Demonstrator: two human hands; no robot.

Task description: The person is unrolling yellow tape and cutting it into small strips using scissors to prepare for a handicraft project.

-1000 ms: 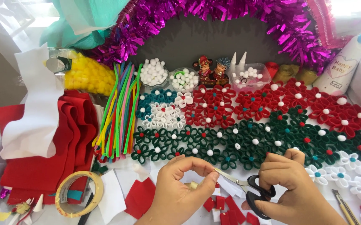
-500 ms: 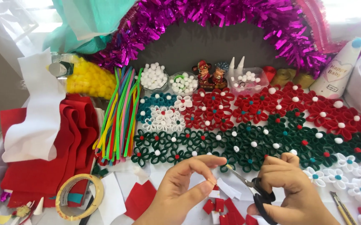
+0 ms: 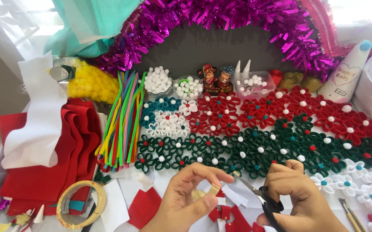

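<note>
Tape strip (image 3: 214,189), small, beige, pinched between left hand (image 3: 186,199) fingers; scissors (image 3: 261,202) gripped by right hand (image 3: 300,199), blades just right of strip.

Left hand (image 3: 186,195) pinches a tape strip (image 3: 213,189) — right hand (image 3: 300,195) grips black-handled scissors (image 3: 261,201).

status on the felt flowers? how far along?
Done: rows of finished red, green, teal and white felt flowers with pompom centres cover the table. In hand: left hand pinches a small pale tape piece; right hand holds black-handled scissors. Left: small cut red felt pieces and folded red felt sheets remain unassembled.
</note>
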